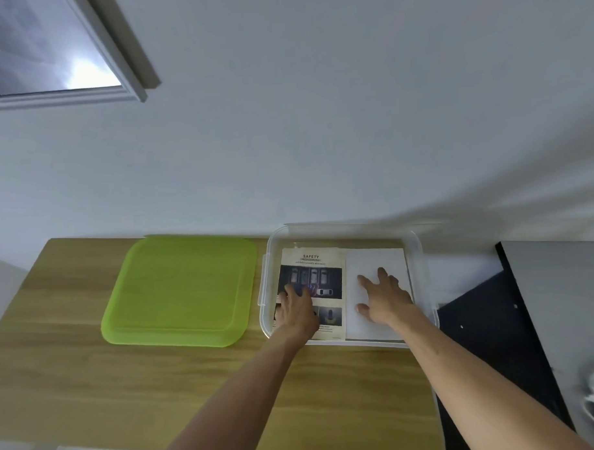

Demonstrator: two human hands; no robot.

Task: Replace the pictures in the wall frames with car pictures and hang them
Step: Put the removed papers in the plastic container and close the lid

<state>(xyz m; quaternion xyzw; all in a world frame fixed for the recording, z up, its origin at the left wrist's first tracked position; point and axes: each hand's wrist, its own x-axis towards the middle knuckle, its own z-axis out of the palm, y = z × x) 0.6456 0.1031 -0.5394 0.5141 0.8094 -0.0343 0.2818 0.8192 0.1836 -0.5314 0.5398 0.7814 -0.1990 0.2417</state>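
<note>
Two bare forearms reach forward over a wooden table (75,384) into one clear plastic bin (421,250) that stands at the table's far edge, against the white wall (319,123). The left hand (297,309) lies palm down, fingers loosely spread, on a printed car page (312,274); it grips nothing. The right hand (386,301) lies flat with fingers spread wide on a blank white sheet (374,259); it too holds nothing.

The car page lies flat in the left half of the bin. It is cream-coloured, headed "SAFETY" in dark capitals, with one large dark photograph of several cars seen from above and smaller dark photographs beneath, partly covered by the left hand. Its small text is not legible. The white sheet lies just beside it in the right half of the bin, their edges close together; whether they overlap cannot be told.

Count: two sheets in the bin, one printed and one blank. One green lid (180,289) lies flat on the table just left of the bin. One dark panel (494,319) lies off the table's right edge. One grey picture frame (62,95) hangs on the wall at upper left; its contents are blurred by glare.
</note>
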